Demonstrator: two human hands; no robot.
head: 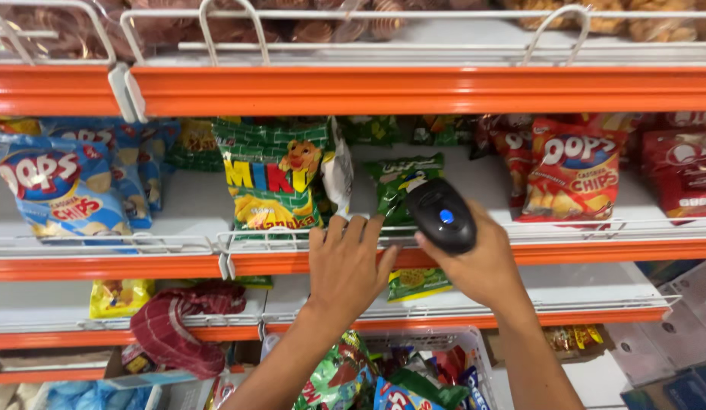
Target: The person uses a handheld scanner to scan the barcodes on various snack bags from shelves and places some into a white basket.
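Snack shelf, orange-edged, 2 hands at its wire rail.
Right hand [482, 266] grasps black scanner [442, 215]; left hand [345, 266], released, fingers spread below green snack bag [271, 178].

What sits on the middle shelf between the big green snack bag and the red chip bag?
In the head view, a smaller green bag, with the black scanner in the right hand before it.

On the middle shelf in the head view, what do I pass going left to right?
Blue chip bags → big green snack bag → left hand on the wire rail → small green bag → black handheld scanner in the right hand → red chip bag → darker red bags.
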